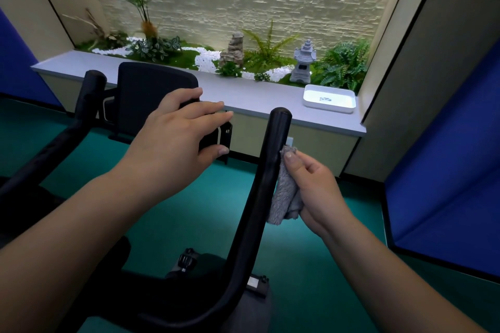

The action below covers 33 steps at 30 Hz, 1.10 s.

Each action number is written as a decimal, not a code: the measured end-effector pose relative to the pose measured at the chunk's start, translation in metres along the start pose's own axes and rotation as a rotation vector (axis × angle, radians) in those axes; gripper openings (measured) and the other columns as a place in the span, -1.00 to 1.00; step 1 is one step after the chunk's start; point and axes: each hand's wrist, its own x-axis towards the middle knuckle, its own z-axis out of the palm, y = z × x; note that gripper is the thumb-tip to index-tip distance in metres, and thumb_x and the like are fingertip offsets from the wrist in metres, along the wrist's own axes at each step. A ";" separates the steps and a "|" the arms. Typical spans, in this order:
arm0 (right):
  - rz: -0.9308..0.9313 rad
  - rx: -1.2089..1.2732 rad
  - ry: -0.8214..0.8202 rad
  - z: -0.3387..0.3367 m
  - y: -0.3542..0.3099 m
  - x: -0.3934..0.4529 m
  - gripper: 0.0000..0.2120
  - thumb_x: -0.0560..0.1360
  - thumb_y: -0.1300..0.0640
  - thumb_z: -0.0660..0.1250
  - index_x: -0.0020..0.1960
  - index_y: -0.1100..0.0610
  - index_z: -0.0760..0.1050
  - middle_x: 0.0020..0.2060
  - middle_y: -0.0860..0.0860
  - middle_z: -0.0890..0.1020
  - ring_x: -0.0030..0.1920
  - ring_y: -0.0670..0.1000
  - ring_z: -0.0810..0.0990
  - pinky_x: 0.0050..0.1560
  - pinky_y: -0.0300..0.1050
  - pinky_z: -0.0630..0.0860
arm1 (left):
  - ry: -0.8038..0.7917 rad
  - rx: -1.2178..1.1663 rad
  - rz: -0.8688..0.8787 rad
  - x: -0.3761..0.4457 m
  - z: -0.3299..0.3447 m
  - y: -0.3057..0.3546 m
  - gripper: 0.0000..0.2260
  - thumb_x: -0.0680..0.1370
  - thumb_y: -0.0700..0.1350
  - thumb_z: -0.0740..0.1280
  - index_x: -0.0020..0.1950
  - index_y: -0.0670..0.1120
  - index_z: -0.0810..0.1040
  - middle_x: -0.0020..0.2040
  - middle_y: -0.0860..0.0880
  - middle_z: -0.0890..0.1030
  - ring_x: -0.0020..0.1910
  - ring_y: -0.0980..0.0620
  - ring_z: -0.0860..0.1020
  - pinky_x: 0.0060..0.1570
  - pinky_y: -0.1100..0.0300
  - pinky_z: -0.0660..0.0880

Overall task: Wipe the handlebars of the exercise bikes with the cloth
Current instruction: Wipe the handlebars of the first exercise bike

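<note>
1. Against the right handlebar (266, 167), I hold a folded grey cloth (285, 192) in my right hand (313, 192), thumb pinching it near its top edge and fingers curled round the bundle. The cloth touches the bar's right side, partway below its rounded tip.
2. That bar is black, rising from the bike frame low in view and curving up to end just in front of the ledge.
3. My left hand (178, 140) is spread, fingers nearly straight and thumb apart, resting over the black console (151, 94) at the middle of the bike; it clamps on nothing.
4. The left handlebar (84, 105), also black, stands well to the left of that hand, untouched.
5. A black adjustment knob (186, 261) sits low on the frame between my forearms.
6. On the grey ledge (243, 92) beyond, a white rectangular tray (328, 98) holds something small and dark, too tiny to identify.
7. Behind the ledge lies a planter bed with ferns, white pebbles, moss, a rock ornament (234, 48) and a small grey stone pagoda lantern (303, 62).
8. No readable writing or brand shows anywhere.
</note>
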 end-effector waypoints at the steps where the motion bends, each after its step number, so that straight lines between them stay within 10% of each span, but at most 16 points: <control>1: 0.000 0.000 -0.004 -0.002 0.001 -0.001 -0.74 0.48 -0.01 0.32 0.08 0.12 0.55 -0.35 0.13 0.53 -0.57 0.03 0.42 -0.56 -0.25 0.33 | 0.000 0.000 -0.002 0.000 0.000 0.000 -0.51 0.41 0.04 0.45 0.32 -0.02 0.51 0.28 0.02 0.54 0.37 -0.13 0.31 0.29 -0.07 0.32; 12: 0.115 -0.163 0.092 -0.023 0.012 -0.011 -0.72 0.61 -0.08 0.13 0.06 0.08 0.49 -0.17 0.09 0.66 -0.19 0.09 0.65 -0.16 0.01 0.58 | -0.012 -0.020 -0.013 0.000 -0.002 0.000 -0.51 0.42 0.06 0.42 0.33 -0.01 0.50 0.28 0.04 0.53 0.38 -0.10 0.29 0.29 -0.07 0.32; 17: 0.049 -0.174 0.058 -0.026 0.010 -0.011 -0.86 0.52 0.32 0.30 -0.01 0.12 0.53 -0.12 0.06 0.66 -0.08 0.04 0.63 0.02 0.05 0.55 | -0.009 -0.002 -0.003 0.000 -0.001 0.000 -0.51 0.41 0.06 0.42 0.32 -0.02 0.51 0.27 0.03 0.54 0.37 -0.11 0.30 0.31 -0.03 0.29; 24: 0.014 -0.183 0.209 -0.012 0.013 -0.003 -0.91 0.56 0.13 0.29 -0.03 0.14 0.42 -0.12 0.14 0.57 -0.10 0.12 0.57 0.09 0.27 0.52 | -0.015 -0.002 -0.007 0.000 -0.002 0.000 -0.51 0.42 0.06 0.42 0.33 -0.01 0.50 0.28 0.02 0.53 0.38 -0.11 0.29 0.31 -0.02 0.28; 33: -0.127 0.006 -0.006 0.018 0.008 -0.002 -0.56 0.43 -0.08 0.32 0.23 0.12 0.44 0.00 0.07 0.65 0.03 0.09 0.64 0.12 0.02 0.56 | -0.018 -0.005 -0.012 0.000 -0.001 0.001 -0.51 0.42 0.03 0.44 0.33 -0.02 0.50 0.29 0.03 0.52 0.38 -0.11 0.29 0.33 0.02 0.25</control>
